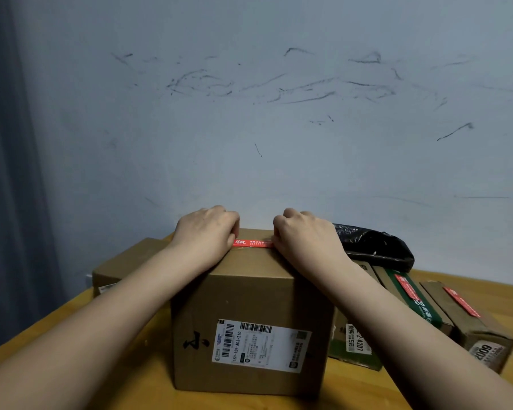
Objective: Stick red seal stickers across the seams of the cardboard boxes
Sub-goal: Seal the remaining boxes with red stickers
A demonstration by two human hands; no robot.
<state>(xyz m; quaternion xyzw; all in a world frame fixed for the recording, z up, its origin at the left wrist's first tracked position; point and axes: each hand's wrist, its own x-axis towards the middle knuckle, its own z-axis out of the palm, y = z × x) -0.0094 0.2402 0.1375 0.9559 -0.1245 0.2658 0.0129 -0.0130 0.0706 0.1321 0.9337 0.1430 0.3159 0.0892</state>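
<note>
Red seal sticker (253, 243) lies flat on top of my centre cardboard box (251, 329). Left hand (206, 232) at 9 and right hand (304, 236) at 3 press its ends, fingers curled down. Wooden table (80, 327) under; scuffed blue-grey wall (249, 128) at 12; sealed boxes (444, 312) at 3.

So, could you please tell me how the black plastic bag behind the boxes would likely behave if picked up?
The black plastic bag looks crinkled and slumped, so probably floppy. Its glossy film may be slippery. Contents are hidden, so weight is unclear.
</note>
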